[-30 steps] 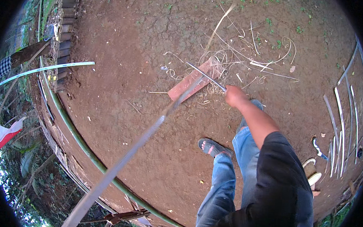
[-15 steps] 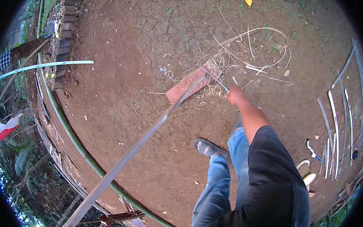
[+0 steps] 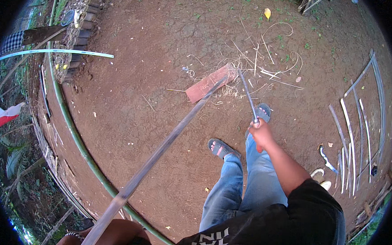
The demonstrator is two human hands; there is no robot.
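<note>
My right hand [image 3: 262, 132] is closed around the handle of a long, thin-bladed knife [image 3: 249, 96]. The blade points away from me, its tip by the far end of a reddish flat board [image 3: 207, 85] on the ground. A long bamboo strip [image 3: 159, 149] runs diagonally from the lower left edge, its far end over the board. Blade and strip are apart. At the bottom left, part of my left arm [image 3: 121, 231] shows beside the strip, with a beaded bracelet [image 3: 74, 235] nearby. My left hand's fingers cannot be made out.
Curly shavings [image 3: 243, 71] lie around the board's far end. Several pale strips [image 3: 347, 126] and a white-and-blue curved object [image 3: 328, 160] are on the right. A green bamboo pole [image 3: 78, 134] curves along the left. Stacked blocks [image 3: 83, 36] line the far left.
My right hand has drawn the knife back toward my body, and its blade has left the strip. Part of my left arm now shows at the bottom left. The view has shifted somewhat.
</note>
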